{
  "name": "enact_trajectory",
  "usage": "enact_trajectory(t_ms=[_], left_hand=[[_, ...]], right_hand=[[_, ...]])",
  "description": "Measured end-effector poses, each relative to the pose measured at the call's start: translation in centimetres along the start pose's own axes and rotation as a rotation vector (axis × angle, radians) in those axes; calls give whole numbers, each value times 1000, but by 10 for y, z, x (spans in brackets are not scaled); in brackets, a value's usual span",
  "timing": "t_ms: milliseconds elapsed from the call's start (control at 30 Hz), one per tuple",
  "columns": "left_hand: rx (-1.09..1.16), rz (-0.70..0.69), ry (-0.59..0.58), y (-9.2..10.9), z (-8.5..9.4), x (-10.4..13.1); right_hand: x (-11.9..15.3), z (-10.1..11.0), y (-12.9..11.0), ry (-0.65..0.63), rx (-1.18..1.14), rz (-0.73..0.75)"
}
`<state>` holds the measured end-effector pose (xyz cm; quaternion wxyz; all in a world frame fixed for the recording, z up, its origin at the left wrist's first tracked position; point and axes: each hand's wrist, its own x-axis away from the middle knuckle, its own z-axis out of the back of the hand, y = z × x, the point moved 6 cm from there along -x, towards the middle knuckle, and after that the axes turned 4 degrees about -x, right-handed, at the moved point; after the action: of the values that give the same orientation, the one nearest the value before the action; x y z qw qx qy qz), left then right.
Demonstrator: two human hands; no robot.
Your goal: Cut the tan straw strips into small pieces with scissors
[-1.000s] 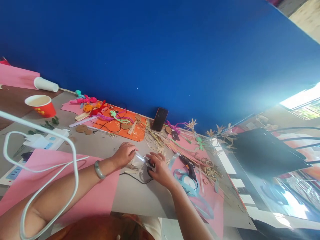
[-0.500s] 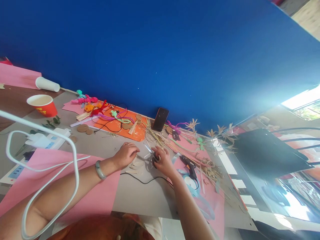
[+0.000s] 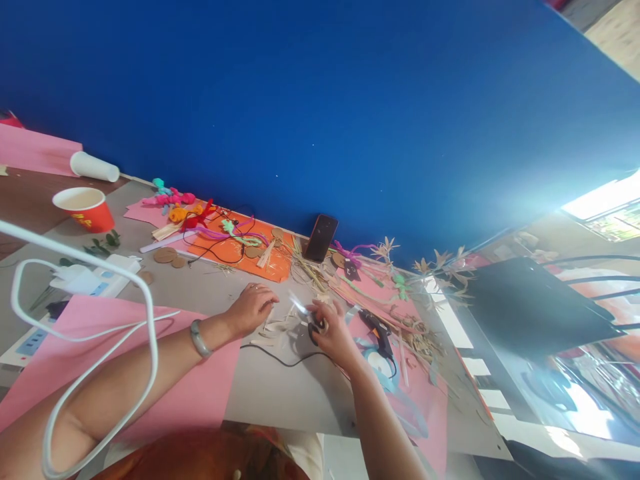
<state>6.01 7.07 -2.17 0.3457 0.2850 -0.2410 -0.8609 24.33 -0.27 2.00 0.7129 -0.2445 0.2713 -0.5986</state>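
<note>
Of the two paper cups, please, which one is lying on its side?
The white cup, beside the blue wall, lies on its side; the red cup with yellow marks stands upright, nearer the power strip.

Bright daylight enters via window [image 3: 607,208] at far rt., washing that side w/ haze & glare; blue wall [image 3: 240,120] dims toward upper L. Soft shadow falls on gray tabletop [image 3: 280,397] nr. right hand [image 3: 332,328]. Scissors [image 3: 301,307] glint, blades motion-blurred. Wide-angle pic stretches edges; fine detail soft, esp. far rt.
</note>
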Motion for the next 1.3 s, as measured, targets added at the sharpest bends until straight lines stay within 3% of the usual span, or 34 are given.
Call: enact_trajectory(t_ms=[133, 300, 500, 700, 867, 1167, 1300], left_hand=[[2, -41, -41, 1, -3, 0], [-48, -201, -161, 22, -5, 5], [-149, -299, -268, 35, -17, 12], [-117, -278, -278, 29, -21, 14], [-77, -263, -292, 28, -19, 13], [37, -172, -270, 26, -15, 10], [146, -99, -183, 23, -7, 6]], right_hand=[[2, 18, 16, 128, -58, -68], [22, 30, 36, 241, -63, -179], [38, 29, 53, 365, -158, -315], [7, -8, 37, 234, 40, -223], [-21, -28, 30, 205, 54, -202], [-23, -22, 27, 177, -114, -237], [-21, -27, 26, 130, -412, -282]])
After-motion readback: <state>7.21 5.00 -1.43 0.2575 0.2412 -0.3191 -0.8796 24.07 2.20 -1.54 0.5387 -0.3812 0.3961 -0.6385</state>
